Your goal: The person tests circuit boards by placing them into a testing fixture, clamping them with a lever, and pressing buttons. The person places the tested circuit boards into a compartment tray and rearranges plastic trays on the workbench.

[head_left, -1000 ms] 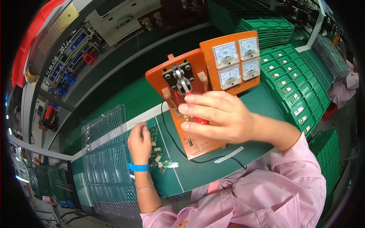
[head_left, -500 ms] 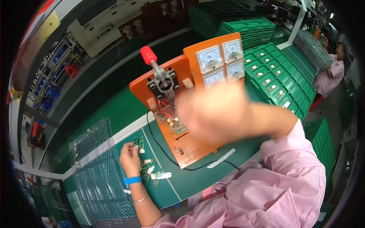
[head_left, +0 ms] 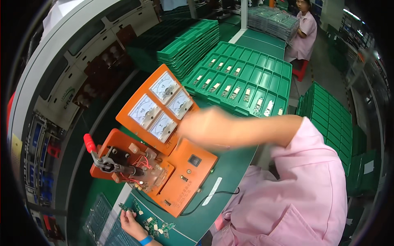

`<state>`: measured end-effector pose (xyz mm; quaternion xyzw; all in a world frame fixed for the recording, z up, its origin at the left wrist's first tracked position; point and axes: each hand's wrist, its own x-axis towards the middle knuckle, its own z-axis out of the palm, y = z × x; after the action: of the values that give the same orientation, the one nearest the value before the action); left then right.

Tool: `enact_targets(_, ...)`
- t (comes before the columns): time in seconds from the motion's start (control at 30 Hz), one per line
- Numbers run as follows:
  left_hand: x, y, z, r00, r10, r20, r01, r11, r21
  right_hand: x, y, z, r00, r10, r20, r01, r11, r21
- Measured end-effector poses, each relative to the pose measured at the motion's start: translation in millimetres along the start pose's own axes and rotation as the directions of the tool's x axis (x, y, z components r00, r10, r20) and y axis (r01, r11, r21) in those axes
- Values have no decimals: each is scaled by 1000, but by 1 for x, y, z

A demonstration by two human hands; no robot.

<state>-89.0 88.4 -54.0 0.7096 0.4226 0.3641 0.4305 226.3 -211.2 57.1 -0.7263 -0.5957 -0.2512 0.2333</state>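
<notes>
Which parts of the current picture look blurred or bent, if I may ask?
Head view: the right hand is smeared, while the meters look fairly crisp; head view again: the pale beam curves at left, and the corners go black.

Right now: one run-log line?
left hand: at green board | right hand: blurred, by orange meter panel | red handle: raised

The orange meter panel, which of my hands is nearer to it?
Right: your right hand, blurred, overlaps the lower right edge of the orange meter panel in this view. Your left hand is farther away, toward the lower left, beside loose green circuit boards.
</notes>
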Motion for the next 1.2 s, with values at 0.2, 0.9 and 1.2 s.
enact_targets(0.2,-12,33,-1,993,19,118,-6,994,-109,-111,212,-44,790,566,-237,-613,742,-270)
enact_targets(0.9,-41,79,94,861,466,205,-487,871,64,-30,-44,24,990,126,61,-139,914,380)
enact_targets(1.2,-42,77,89,656,706,267,-752,641,151,-22,-59,55,994,83,67,-104,877,470)
